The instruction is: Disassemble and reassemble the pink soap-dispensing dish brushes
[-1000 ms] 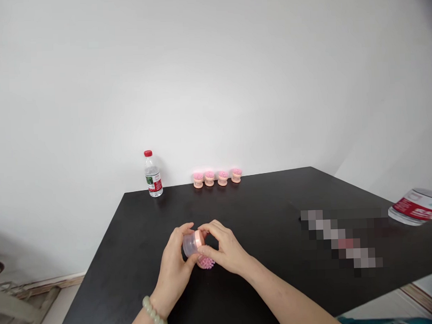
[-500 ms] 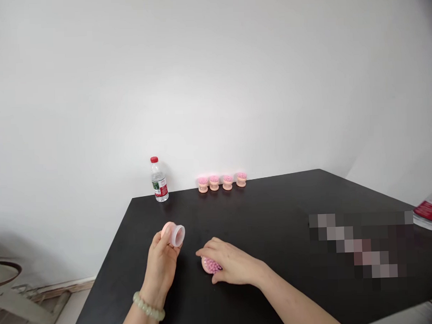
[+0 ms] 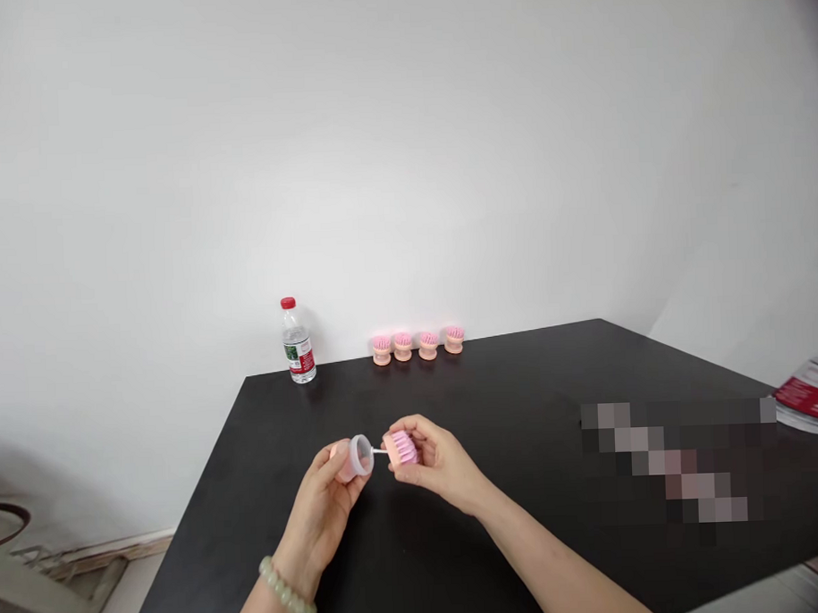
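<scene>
My left hand grips a small pink cup with a translucent white rim, its open mouth tilted toward the right. Between thumb and fingers of my right hand is a pink bristled brush head, bristles facing right. A thin white stem sticks out of the brush head's flat side and points at the cup's mouth. Whether the stem's tip is inside the rim I cannot tell. Both hands are above the black table, close together.
Several assembled pink brushes stand in a row by the wall. A water bottle with a red cap stands to their left. At the right edge is a red and white labelled object; a pixelated patch covers part of the table.
My right hand has lifted the brush head off the table and turned it so its stem faces the cup. My left hand has moved right with the cup.
</scene>
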Motion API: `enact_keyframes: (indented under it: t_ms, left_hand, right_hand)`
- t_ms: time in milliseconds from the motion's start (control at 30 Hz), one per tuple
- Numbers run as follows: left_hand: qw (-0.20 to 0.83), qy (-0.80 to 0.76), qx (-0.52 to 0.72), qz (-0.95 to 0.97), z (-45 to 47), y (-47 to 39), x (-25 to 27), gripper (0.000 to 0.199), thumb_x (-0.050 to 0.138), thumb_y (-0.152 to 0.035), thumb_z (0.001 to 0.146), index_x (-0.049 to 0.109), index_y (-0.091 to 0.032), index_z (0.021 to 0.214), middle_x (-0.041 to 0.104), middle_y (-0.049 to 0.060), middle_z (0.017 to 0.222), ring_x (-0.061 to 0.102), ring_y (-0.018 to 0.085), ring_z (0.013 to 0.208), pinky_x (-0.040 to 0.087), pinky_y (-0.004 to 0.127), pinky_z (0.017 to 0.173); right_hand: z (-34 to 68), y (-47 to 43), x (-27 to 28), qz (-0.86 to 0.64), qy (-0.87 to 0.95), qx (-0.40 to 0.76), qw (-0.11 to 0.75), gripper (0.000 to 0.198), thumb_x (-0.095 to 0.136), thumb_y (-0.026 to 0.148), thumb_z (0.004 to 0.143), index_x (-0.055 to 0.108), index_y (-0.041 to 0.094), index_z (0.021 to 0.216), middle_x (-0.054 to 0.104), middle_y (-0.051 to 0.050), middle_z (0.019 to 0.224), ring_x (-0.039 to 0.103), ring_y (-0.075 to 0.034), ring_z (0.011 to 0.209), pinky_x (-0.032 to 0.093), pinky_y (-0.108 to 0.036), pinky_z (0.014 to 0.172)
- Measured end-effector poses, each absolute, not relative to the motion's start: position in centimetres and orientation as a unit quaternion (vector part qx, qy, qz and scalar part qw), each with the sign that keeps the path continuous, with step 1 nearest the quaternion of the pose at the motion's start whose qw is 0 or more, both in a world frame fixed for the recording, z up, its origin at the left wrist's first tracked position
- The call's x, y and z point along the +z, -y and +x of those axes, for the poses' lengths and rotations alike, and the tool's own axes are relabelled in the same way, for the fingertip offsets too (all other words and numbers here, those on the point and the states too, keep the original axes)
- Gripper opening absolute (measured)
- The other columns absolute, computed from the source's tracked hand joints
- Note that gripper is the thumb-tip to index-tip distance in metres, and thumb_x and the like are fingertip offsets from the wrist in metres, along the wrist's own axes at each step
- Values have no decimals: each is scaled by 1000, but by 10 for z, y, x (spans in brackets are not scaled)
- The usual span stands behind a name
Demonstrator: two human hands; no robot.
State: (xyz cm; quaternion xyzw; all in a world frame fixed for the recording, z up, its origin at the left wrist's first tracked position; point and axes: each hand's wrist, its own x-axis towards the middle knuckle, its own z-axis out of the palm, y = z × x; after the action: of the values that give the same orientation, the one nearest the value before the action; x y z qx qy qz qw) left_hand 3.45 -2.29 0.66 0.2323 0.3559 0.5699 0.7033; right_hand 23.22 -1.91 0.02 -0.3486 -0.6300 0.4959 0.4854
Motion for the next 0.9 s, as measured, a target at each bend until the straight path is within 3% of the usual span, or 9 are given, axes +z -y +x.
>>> enact_keyframes:
  t_ms: [367, 600, 900]
  left_hand:
    - [732, -334, 499, 321, 38, 32, 10, 33, 87, -34, 70, 71, -17, 92, 69, 4, 91, 66, 17, 86, 55, 30, 83]
    - [723, -327, 498, 350, 41, 36, 11, 34, 88, -37, 68, 68, -17, 86, 65, 0, 80, 59, 12, 72, 52, 26, 73]
    - [727, -327, 475, 372, 41, 38, 14, 35, 86, -39, 69, 70, -20, 93, 66, 2, 86, 62, 16, 78, 52, 31, 77]
  right_hand:
    - [223, 29, 11, -386, 728, 270, 497, 44, 86, 25, 66, 65, 24, 105, 65, -4, 104, 65, -22, 91, 54, -35, 80]
    - [222, 28, 8, -396, 746, 251, 473, 44, 87, 28, 67, 65, 24, 105, 67, -4, 105, 66, -22, 94, 54, -37, 85]
    - [224, 27, 8, -341, 764, 253, 485, 42, 87, 30, 71, 66, 25, 107, 67, -5, 107, 66, -23, 98, 54, -37, 86]
